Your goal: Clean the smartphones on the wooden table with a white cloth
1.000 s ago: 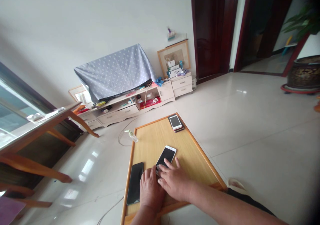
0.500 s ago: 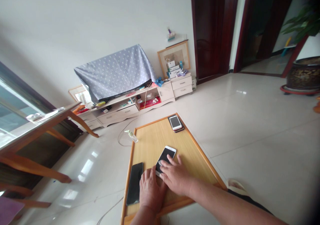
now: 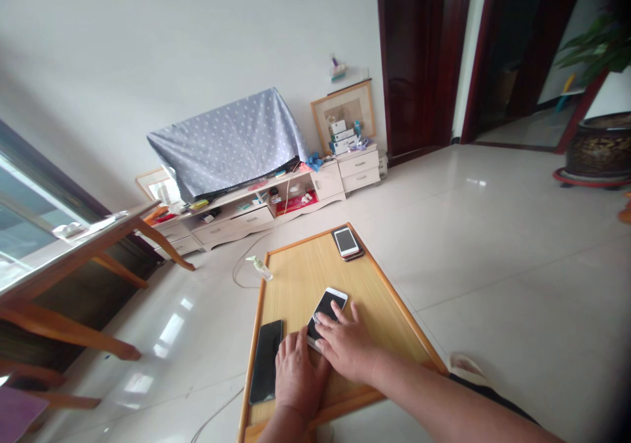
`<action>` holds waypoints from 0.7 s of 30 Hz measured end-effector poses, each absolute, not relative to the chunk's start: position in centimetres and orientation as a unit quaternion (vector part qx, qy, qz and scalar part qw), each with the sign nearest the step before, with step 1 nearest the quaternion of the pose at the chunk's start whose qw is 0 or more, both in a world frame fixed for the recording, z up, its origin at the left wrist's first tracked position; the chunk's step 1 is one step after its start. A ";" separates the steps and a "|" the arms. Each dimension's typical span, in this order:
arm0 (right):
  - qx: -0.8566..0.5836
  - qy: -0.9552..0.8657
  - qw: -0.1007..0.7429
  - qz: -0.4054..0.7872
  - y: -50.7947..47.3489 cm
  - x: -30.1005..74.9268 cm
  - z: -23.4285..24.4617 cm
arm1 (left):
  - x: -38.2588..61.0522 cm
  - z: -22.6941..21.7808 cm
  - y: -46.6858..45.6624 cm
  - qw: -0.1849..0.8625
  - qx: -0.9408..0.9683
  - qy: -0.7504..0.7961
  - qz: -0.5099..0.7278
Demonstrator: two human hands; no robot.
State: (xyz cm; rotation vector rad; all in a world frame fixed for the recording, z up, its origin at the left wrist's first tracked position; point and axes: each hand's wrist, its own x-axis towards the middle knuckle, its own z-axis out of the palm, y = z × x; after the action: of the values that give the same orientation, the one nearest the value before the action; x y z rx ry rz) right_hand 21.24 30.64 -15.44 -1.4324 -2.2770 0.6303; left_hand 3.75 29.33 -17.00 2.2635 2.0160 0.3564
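Observation:
A white smartphone [image 3: 337, 294] with a dark screen lies at an angle on the small wooden table [image 3: 300, 272]. My left hand [image 3: 300, 372] is at its lower end, fingers bent against the edge and steadying it. Across the screen rests my right hand [image 3: 348, 343], its fingertips pressing a small whitish piece, like a wipe or cloth [image 3: 317, 318], onto the glass. Most of that piece is hidden under the fingers. Left of my left hand lies a larger black smartphone [image 3: 267, 361], screen up.
At the table's far right corner another white phone [image 3: 346, 240] lies on a dark one. A clear pump bottle [image 3: 261, 269] stands at the left edge. Beyond are a low white cabinet [image 3: 231, 231], a long wooden table [image 3: 83, 259] and a potted plant [image 3: 599, 144].
My right fingertips have shifted very slightly on the screen with the whitish piece. My left hand and the phones stay where they were.

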 end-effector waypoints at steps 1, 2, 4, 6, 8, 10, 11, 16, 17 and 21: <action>-0.504 -0.812 0.191 0.224 30.5 21.1 -15.4 | 3.7 -17.0 29.4 0.046 0.742 0.659 0.117; -0.498 -0.816 0.192 0.224 30.3 21.0 -15.4 | 3.7 -17.1 29.4 0.047 0.742 0.659 0.117; -0.488 -0.821 0.192 0.227 30.1 20.9 -15.3 | 3.6 -17.1 29.5 0.050 0.741 0.660 0.113; -0.485 -0.822 0.188 0.233 30.1 20.9 -15.2 | 3.6 -17.1 29.5 0.052 0.739 0.663 0.110; -0.491 -0.818 0.184 0.236 30.4 21.1 -15.1 | 3.7 -17.0 29.4 0.050 0.738 0.664 0.109; -0.504 -0.811 0.181 0.235 30.7 21.4 -15.2 | 3.9 -16.9 29.4 0.047 0.737 0.665 0.110; -0.510 -0.808 0.181 0.232 30.8 21.5 -15.2 | 3.9 -16.8 29.3 0.047 0.736 0.666 0.111; -0.518 -0.807 0.183 0.216 30.6 21.3 -15.2 | 4.0 -16.5 29.3 0.057 0.732 0.670 0.109; -0.513 -0.810 0.186 0.215 30.4 21.2 -15.1 | 3.9 -16.6 29.4 0.059 0.732 0.670 0.109; -0.485 -0.823 0.198 0.221 29.7 20.9 -14.8 | 3.7 -16.9 29.5 0.062 0.736 0.667 0.102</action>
State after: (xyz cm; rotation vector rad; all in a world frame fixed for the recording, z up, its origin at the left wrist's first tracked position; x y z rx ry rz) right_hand 20.89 29.70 -14.79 -1.3557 -2.3021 0.6197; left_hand 3.70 29.49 -16.85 2.2242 2.0157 0.3072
